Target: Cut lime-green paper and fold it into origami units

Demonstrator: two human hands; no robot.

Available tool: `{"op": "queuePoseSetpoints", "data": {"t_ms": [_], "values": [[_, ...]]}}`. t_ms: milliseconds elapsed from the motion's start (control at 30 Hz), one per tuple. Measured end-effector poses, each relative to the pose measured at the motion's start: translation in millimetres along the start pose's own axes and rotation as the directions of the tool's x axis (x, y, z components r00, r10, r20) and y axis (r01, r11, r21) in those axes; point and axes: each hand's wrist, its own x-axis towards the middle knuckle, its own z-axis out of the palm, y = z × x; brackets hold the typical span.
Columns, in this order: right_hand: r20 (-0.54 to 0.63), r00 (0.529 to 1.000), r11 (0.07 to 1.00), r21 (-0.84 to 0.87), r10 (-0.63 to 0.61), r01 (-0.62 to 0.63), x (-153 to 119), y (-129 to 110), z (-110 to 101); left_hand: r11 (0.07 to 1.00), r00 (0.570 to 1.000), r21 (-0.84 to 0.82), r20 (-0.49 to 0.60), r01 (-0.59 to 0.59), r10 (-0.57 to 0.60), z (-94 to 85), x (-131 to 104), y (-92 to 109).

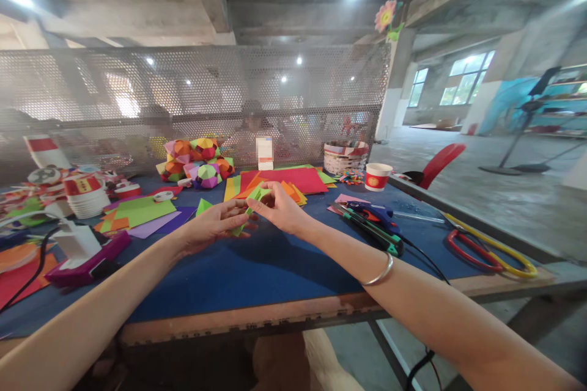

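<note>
A small folded piece of light green paper [254,197] is held up over the blue table mat. My left hand [220,220] has its thumb and fingers closed on the lower left side of it. My right hand [279,204] pinches its upper right part, close to the left fingertips. Another green folded piece [203,206] lies just behind my left hand. Red sheets [298,180] with orange and yellow paper are stacked behind both hands.
Colourful paper balls [202,162] and a phone [265,153] stand behind. Right: basket [346,159], paper cup [378,177], green-black cutter [367,226], scissors [486,250]. Left: paper sheets [142,211], stacked cups [85,195], purple power strip [89,263].
</note>
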Motion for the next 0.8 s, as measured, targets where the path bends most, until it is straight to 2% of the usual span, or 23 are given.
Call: {"op": "queuePoseSetpoints", "data": {"t_ms": [233, 467, 600, 800], "values": [[0.032, 0.996, 0.996, -0.03, -0.088, 0.089, 0.8, 3.3, -2.9, 0.999, 1.0, -0.041, -0.019, -0.013, 0.012, 3.5, -1.2, 4.9], [0.009, 0.996, 0.996, -0.029, -0.084, 0.084, 0.4, 3.4, -2.7, 0.995, 0.999, -0.099, -0.046, -0.02, 0.015, 5.1, -1.6, 6.6], [0.007, 0.996, 0.995, -0.054, -0.084, 0.084, 0.9, 3.4, -3.7, 0.983, 0.995, -0.181, -0.099, -0.021, 0.003, 5.5, -0.3, 5.7], [0.011, 0.99, 0.985, -0.099, -0.144, 0.144, 0.4, 2.5, -5.7, 0.968, 0.967, -0.248, -0.256, -0.044, -0.021, 2.0, 2.4, 4.1]]}}
